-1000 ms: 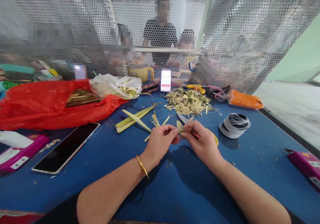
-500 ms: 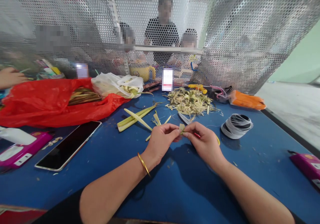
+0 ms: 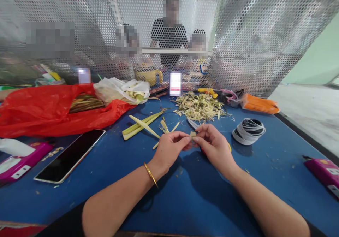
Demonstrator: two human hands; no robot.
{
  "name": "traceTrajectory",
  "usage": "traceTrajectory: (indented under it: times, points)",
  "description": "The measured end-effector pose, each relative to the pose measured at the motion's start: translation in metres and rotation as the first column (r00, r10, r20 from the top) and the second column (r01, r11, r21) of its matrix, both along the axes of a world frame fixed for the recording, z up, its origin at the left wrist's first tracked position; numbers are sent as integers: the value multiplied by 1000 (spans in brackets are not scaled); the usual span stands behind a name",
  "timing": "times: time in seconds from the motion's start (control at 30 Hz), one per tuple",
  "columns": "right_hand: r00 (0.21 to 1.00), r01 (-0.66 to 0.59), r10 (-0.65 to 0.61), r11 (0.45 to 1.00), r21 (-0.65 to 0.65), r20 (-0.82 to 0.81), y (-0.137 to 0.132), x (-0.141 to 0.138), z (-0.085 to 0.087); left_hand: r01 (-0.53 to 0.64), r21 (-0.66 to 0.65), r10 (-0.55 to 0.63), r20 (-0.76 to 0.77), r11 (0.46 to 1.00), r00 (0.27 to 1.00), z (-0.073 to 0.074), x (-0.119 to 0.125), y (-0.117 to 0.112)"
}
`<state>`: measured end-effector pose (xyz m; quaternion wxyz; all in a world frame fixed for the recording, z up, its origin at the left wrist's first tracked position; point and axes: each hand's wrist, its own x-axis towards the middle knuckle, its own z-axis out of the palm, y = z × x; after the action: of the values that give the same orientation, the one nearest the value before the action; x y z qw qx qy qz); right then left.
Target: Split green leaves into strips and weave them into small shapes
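Observation:
Over the blue table (image 3: 169, 191), my left hand (image 3: 172, 147) and my right hand (image 3: 213, 143) meet fingertip to fingertip. Both pinch one small piece of pale green leaf (image 3: 193, 134) between thumb and forefinger. Scissors (image 3: 192, 123) lie partly hidden under my right hand, a blade pointing out past the fingers. Left of my left hand are several pale green stalks (image 3: 143, 124), some crossing each other. Behind the hands is a heap of shredded plant strips (image 3: 200, 106). A spool of white thread (image 3: 249, 131) stands to the right.
A black phone (image 3: 71, 155) lies at left by a magenta box (image 3: 29, 161). Behind are a red plastic bag (image 3: 39, 106) and a white bag (image 3: 119, 88). An orange packet (image 3: 259, 104) sits at right. Perforated metal mesh (image 3: 169, 18) closes the back; people sit and stand beyond it.
My hands stay together, with the leaf piece turned slightly between the fingertips. The whole view has shifted a little. At far left, another person's hand has mostly dropped behind the red bag.

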<state>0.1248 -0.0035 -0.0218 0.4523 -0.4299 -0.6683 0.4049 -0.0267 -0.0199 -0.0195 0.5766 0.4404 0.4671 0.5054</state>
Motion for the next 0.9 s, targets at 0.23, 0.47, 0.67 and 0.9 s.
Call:
traceTrajectory:
  times: [0.23,0.47,0.67,0.9]
  points:
    - [934,-32,-111,920,390,338,-2,3,-1,-13,-158,37,154,987,987,1,-1,-1]
    - [944,-57,-89,905,422,318,-2,3,1,-7,-178,42,197,984,979,2,0,-2]
    - [981,1,-56,961,278,187,-1,2,0,-46,-74,54,113,996,992,1,1,-3]
    - [999,46,-46,999,16,1,-1,-2,-3,-53,64,54,-11,997,998,0,-1,-1]
